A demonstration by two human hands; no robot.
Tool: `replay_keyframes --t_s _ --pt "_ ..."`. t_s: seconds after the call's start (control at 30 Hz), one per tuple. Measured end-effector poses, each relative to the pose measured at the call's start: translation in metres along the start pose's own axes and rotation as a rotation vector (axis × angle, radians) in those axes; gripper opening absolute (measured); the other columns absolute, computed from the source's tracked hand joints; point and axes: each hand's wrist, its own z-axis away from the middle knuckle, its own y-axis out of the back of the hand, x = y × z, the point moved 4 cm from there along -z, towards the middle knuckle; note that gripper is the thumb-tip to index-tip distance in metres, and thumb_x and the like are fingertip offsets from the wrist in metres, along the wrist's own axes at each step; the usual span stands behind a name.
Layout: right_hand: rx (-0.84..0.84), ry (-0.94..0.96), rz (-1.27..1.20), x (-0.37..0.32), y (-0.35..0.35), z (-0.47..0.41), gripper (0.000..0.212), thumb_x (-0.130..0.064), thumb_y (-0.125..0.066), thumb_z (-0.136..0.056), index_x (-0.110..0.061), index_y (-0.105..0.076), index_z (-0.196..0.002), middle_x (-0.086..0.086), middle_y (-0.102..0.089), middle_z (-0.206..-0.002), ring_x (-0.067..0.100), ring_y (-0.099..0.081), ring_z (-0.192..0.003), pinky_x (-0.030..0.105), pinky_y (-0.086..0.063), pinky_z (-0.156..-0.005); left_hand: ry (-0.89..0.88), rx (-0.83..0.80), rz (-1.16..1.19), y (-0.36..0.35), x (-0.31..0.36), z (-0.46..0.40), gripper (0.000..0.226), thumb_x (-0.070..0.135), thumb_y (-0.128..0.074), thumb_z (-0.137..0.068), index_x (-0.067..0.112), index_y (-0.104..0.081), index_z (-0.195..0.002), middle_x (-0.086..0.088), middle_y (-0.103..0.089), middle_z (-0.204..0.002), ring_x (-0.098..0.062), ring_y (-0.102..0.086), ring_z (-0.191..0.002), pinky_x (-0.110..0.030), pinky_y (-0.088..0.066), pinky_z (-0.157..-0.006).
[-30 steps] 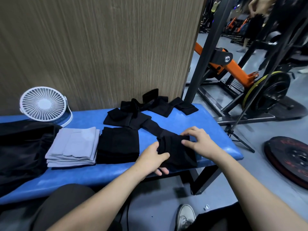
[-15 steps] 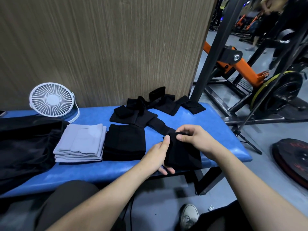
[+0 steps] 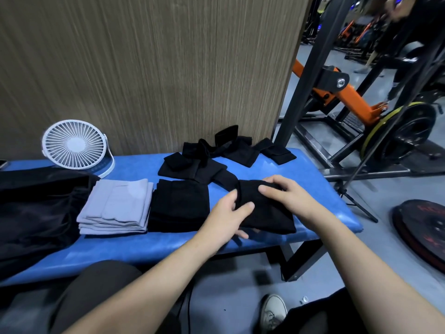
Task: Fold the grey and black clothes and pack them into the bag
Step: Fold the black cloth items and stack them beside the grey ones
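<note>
On the blue bench (image 3: 313, 179) lies a black garment (image 3: 267, 213), partly folded, near the right end. My left hand (image 3: 226, 215) grips its left edge, thumb on top and fingers underneath. My right hand (image 3: 286, 196) rests on its top fold, fingers curled over the cloth. To the left sit a folded black stack (image 3: 179, 206) and a folded grey stack (image 3: 118, 206). A black bag (image 3: 33, 210) lies at the far left. Unfolded black clothes (image 3: 216, 157) are piled at the back by the wall.
A white desk fan (image 3: 74, 145) stands at the back left against the wood-grain wall. A black and orange gym rack (image 3: 337, 85) with weight plates stands to the right, and another plate (image 3: 426, 230) lies on the floor. My knee and shoe are below the bench.
My right hand has brought the far end of the black garment toward me over the rest, and my left hand has closed on its left edge. The view shifted slightly.
</note>
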Motion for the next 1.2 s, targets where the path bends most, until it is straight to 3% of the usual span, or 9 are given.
replay_keyframes --t_s 0.23,0.4,0.47,0.53,0.6,0.7,0.8,0.93,1.2 --pt "-0.218 -0.088 -0.408 -0.006 -0.005 0.000 0.027 -0.010 -0.076 -0.084 -0.015 -0.054 -0.098 0.013 -0.064 -0.090 0.026 -0.062 -0.083 0.035 -0.049 -0.075 -0.075 0.119 -0.043 0.043 0.022 0.014 0.015 0.019 -0.056 -0.099 0.023 -0.061 -0.113 0.004 -0.073 -0.101 -0.020 -0.072 -0.083 -0.035 -0.056 -0.054" --pt "-0.118 0.001 -0.376 -0.026 -0.037 -0.017 0.026 -0.002 -0.065 -0.091 -0.019 -0.052 -0.106 0.019 -0.059 -0.084 0.023 -0.045 -0.057 0.030 -0.032 -0.046 -0.209 0.297 -0.162 0.076 0.029 0.031 0.045 0.028 -0.056 -0.099 0.038 -0.034 -0.137 0.003 -0.070 -0.108 -0.026 -0.069 -0.064 -0.039 -0.052 -0.056" --pt "-0.120 0.024 -0.399 -0.034 -0.057 -0.025 0.026 -0.001 -0.062 -0.093 -0.020 -0.051 -0.108 0.020 -0.053 -0.087 0.021 -0.040 -0.056 0.026 -0.029 -0.043 -0.275 0.368 -0.242 0.090 0.034 0.039 0.055 0.028 -0.056 -0.099 0.051 -0.028 -0.140 0.008 -0.068 -0.109 -0.014 -0.067 -0.069 -0.034 -0.054 -0.065" --pt "-0.139 0.038 -0.407 -0.043 -0.076 -0.030 0.027 0.000 -0.061 -0.094 -0.021 -0.051 -0.108 0.018 -0.050 -0.089 0.020 -0.042 -0.059 0.023 -0.032 -0.045 -0.317 0.417 -0.339 0.106 0.039 0.046 0.049 0.024 -0.054 -0.100 0.053 -0.036 -0.135 0.018 -0.065 -0.116 -0.003 -0.065 -0.096 -0.035 -0.053 -0.088" --pt "-0.150 0.053 -0.364 -0.049 -0.094 -0.034 0.030 0.002 -0.061 -0.093 -0.020 -0.050 -0.111 0.016 -0.053 -0.085 0.015 -0.045 -0.058 0.023 -0.033 -0.048 -0.320 0.467 -0.426 0.123 0.041 0.049 0.040 0.024 -0.053 -0.100 0.050 -0.044 -0.128 0.023 -0.063 -0.115 0.001 -0.061 -0.103 -0.033 -0.049 -0.093" --pt "-0.121 0.046 -0.320 -0.049 -0.113 -0.041 0.034 0.003 -0.063 -0.090 -0.015 -0.049 -0.115 0.006 -0.057 -0.077 0.009 -0.048 -0.056 0.023 -0.035 -0.049 -0.314 0.531 -0.631 0.146 0.037 0.052 0.030 0.021 -0.055 -0.098 0.044 -0.052 -0.116 0.023 -0.061 -0.099 0.003 -0.055 -0.083 -0.023 -0.042 -0.075" --pt "-0.068 0.022 -0.224 -0.043 -0.125 -0.050 0.038 0.000 -0.070 -0.086 -0.017 -0.051 -0.115 -0.001 -0.047 -0.071 0.005 -0.049 -0.053 0.022 -0.041 -0.049 -0.281 0.526 -0.804 0.161 0.027 0.051 0.025 0.020 -0.056 -0.097 0.041 -0.058 -0.111 0.014 -0.056 -0.099 -0.003 -0.053 -0.089 -0.029 -0.044 -0.082" --pt "0.001 0.122 0.206 -0.039 -0.134 -0.059 0.040 -0.016 -0.076 -0.082 -0.022 -0.051 -0.112 -0.002 -0.050 -0.082 0.010 -0.049 -0.067 0.035 -0.049 -0.071 -0.166 0.501 -0.998 0.166 0.016 0.048 0.023 0.029 -0.055 -0.097 0.038 -0.061 -0.117 0.011 -0.054 -0.106 -0.012 -0.054 -0.104 -0.030 -0.042 -0.088" --pt "0.014 0.293 0.440 -0.046 -0.129 -0.052 0.031 -0.030 -0.070 -0.090 -0.033 -0.048 -0.112 -0.012 -0.042 -0.104 -0.005 -0.046 -0.079 0.004 -0.033 -0.070 -0.195 0.524 -1.045 0.164 0.021 0.043 0.025 0.032 -0.053 -0.097 0.036 -0.059 -0.122 0.010 -0.051 -0.103 -0.016 -0.051 -0.104 -0.034 -0.040 -0.093"
